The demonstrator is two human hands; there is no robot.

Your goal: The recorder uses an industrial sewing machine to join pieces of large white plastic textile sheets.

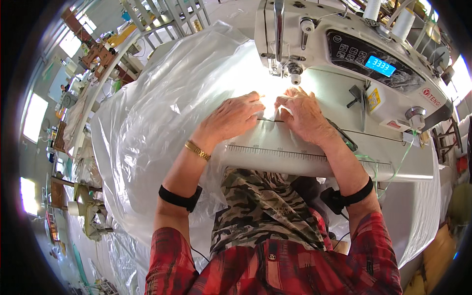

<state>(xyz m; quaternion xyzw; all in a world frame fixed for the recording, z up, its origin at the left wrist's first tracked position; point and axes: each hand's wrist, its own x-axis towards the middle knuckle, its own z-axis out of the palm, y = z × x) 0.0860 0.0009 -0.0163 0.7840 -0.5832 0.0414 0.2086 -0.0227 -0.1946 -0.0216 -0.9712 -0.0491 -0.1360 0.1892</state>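
- Nearest the camera, a red plaid shirt [295,268] and a camouflage-print cloth [263,206] fill the lower frame; both sit on the near side of the sewing machine [344,44].
- 2 black bands are on the forearms and a gold bracelet [197,150] is on the left wrist, all on the near side of the machine.
- A printed ruler strip [280,150] runs along the table's [314,167] near edge, just in front of the machine's needle area.
- Left hand [233,118]: palm down, fingers loosely curled, pressing the clear plastic sheet [162,113] flat just in front of the needle; it pins the sheet and grips nothing.
- Right hand [302,115]: also palm down, fingertips bent, pressing the same sheet right beside the left hand, a narrow gap between them.
- The presser foot [295,77] sits just beyond both sets of fingertips.
- My read: the sheet is being fed under the foot. Done well, that means even pressure from both hands, the edge kept straight, fingertips clear of the needle.
- The sheet's bulk spills to the left of the machine and off the table; its long axis appears to run left to right, with the worked edge pointing away toward the needle.
- Farther off, 2 thread cones [388,14] stand behind the machine.
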